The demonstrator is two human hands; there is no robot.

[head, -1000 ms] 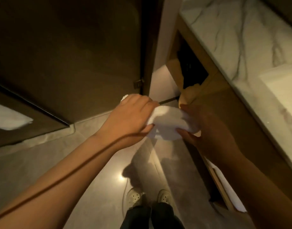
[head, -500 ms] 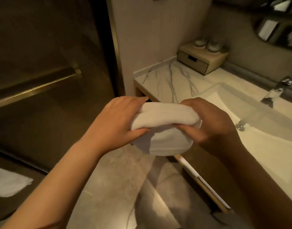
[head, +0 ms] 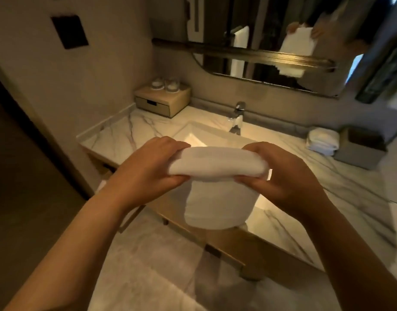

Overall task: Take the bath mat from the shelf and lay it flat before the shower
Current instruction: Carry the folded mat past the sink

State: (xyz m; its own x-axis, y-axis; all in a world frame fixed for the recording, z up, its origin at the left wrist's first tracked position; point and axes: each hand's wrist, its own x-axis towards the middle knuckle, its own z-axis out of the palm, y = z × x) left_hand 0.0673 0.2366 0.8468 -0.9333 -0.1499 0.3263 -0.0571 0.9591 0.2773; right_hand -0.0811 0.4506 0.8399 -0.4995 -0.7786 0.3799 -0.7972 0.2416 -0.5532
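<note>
A white folded bath mat (head: 217, 176) hangs in the air at chest height in front of the vanity. My left hand (head: 148, 169) grips its upper left end, thumb underneath and fingers over the top. My right hand (head: 280, 176) grips the upper right end the same way. The lower part of the mat droops down between my hands, in front of the sink edge. The mirror (head: 271, 63) shows a reflection of the mat held by both hands.
A marble counter (head: 116, 133) with a sink (head: 206, 133) and tap (head: 237, 117) lies ahead. A wooden drawer box (head: 163, 99) with two glasses stands at the back left. Rolled white towels (head: 323, 141) and a grey box (head: 359, 149) sit at the right. Tiled floor (head: 148, 265) lies below.
Both hands have lifted the mat from low near the shelf under the counter up to chest height. The view has swung upward from the floor to the sink and mirror.
</note>
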